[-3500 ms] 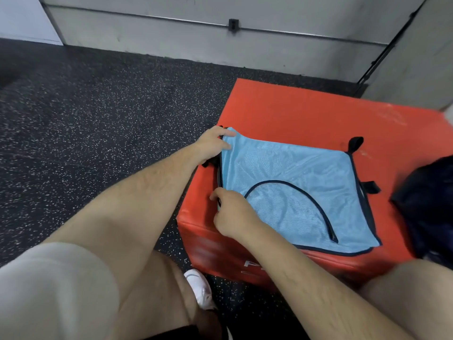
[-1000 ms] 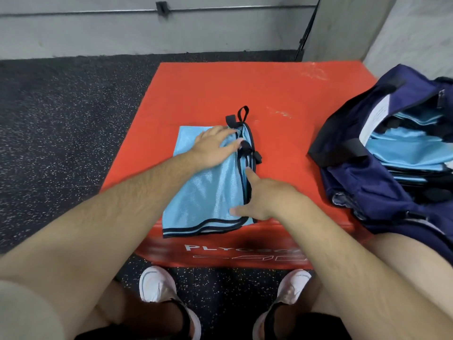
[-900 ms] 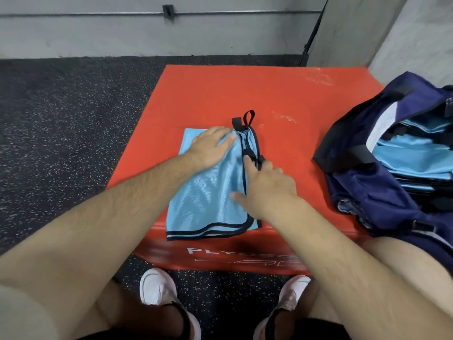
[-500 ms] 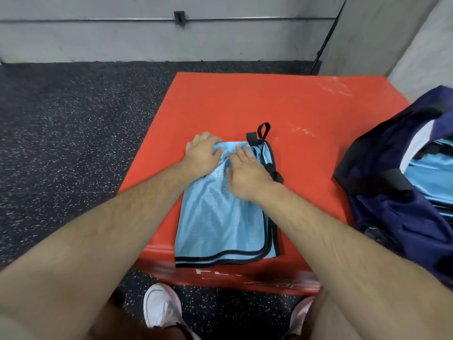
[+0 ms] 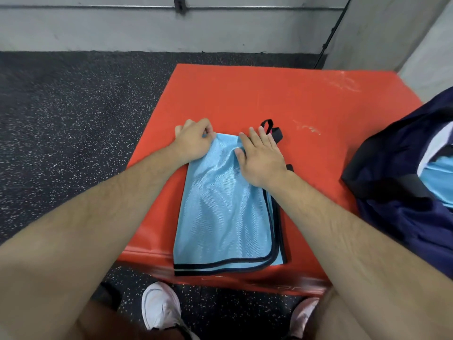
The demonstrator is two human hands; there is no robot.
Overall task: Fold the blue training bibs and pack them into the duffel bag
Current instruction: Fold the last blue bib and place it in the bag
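Note:
A light blue training bib (image 5: 225, 212) with black trim lies folded into a narrow rectangle on the red plyo box (image 5: 257, 96), its lower hem hanging over the front edge. My left hand (image 5: 193, 141) pinches the bib's far left corner with curled fingers. My right hand (image 5: 259, 155) lies flat with straight fingers on the bib's far right part, next to the black strap loops (image 5: 270, 127). The navy duffel bag (image 5: 402, 182) stands open at the right, with folded blue bibs (image 5: 441, 177) inside.
Dark speckled rubber floor (image 5: 73, 119) surrounds the box on the left and front. A grey wall with a thin pipe (image 5: 171, 7) runs behind. My white shoes (image 5: 160, 307) stand below the box's front edge.
The bib went from a wide spread to a narrow fold. In the last half second both hands slid to its far edge, the left one now pinching the corner.

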